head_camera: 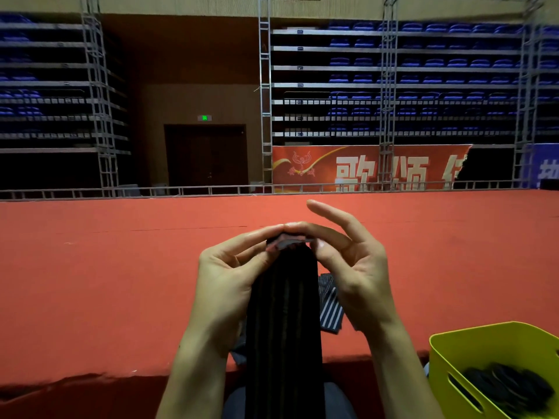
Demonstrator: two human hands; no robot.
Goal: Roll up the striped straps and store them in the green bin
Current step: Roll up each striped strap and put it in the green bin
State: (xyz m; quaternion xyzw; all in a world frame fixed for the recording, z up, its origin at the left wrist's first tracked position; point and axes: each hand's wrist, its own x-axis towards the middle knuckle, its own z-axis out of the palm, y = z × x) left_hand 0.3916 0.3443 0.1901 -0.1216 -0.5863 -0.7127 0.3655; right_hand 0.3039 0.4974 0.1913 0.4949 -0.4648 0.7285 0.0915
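We pinch the top end of the striped strap with both hands, left hand and right hand, to start a tight roll; the green bin waits by the stage's near edge, at our right.

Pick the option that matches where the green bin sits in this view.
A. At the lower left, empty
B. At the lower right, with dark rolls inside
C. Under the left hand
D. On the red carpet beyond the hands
B: the green bin stands at the lower right corner of the view, right of the right hand, and dark rolled straps lie inside it.
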